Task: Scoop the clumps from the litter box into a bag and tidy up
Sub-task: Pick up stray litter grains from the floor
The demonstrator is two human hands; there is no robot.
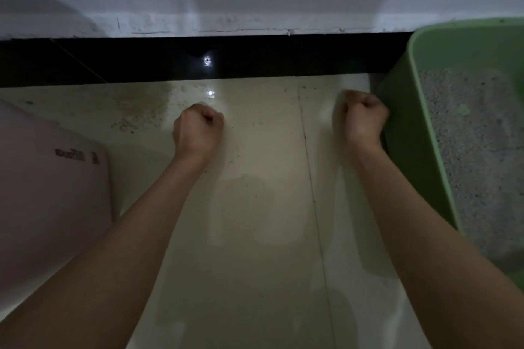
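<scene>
Presently both arms are extending forward over the pale tiled floor [255,207], and each hand is curling into a closed fist with nothing visibly held. The left hand [198,129] is hovering mid-frame over bare tile; the right hand [363,119] is hanging just beside the near wall of the green litter box [408,122], whether touching it or only in front of it cannot be told.

The litter box is lying to the person's right, partly cut off by the frame edge. Its long axis is running roughly away from the person, from the lower right toward the dark skirting [170,59] at the foot of the wall. Grey litter [476,150] is filling its floor; no distinct clump is making itself out in this dim light, save a small pale green patch that cannot be identified.

Judgement: the right hand is plainly the nearer to the box, and any reach into it is calling for a move rightward over the green rim. No scoop or bag is showing in view. A pink object [51,193] with illegible dark lettering is sitting at the left, well apart from the box. Scattered grains [124,125] are dotting the tile ahead of it, which suggests that tidying is outstanding.
</scene>
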